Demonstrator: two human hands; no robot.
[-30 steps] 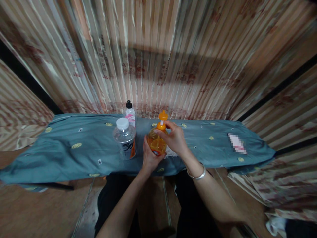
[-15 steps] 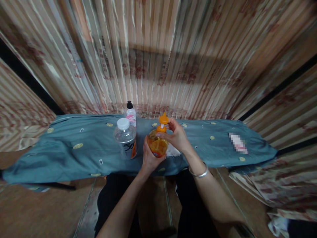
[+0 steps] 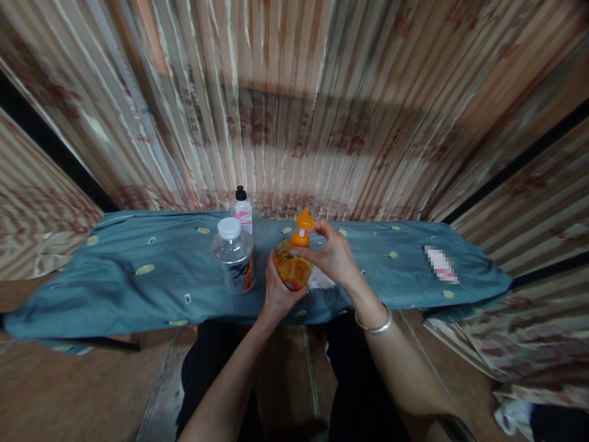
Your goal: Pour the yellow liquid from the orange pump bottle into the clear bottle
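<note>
A clear bottle [image 3: 293,274] of amber liquid with an orange pump top [image 3: 304,219] stands over the cloth in front of me. My left hand [image 3: 280,293] is wrapped around its lower body. Against the orange collar [image 3: 299,239] rests the thumb of my right hand [image 3: 332,250], while the index finger is raised beside the pump head; the other fingers are partly hidden. Left of it is a large clear plastic bottle [image 3: 232,252] with a white cap and a dark and orange label. Behind that stands a slimmer bottle [image 3: 243,215] with a black cap.
A blue-green cloth with yellow prints covers the narrow table [image 3: 115,270]. White tissue [image 3: 321,279] lies just right of the amber bottle. A blurred pinkish packet [image 3: 440,265] lies toward the right end. Striped curtains [image 3: 285,110] hang close behind and at both sides.
My right hand and wrist have shifted slightly to the right, still at the pump's collar. The left hand keeps its hold and the bottles stay put.
</note>
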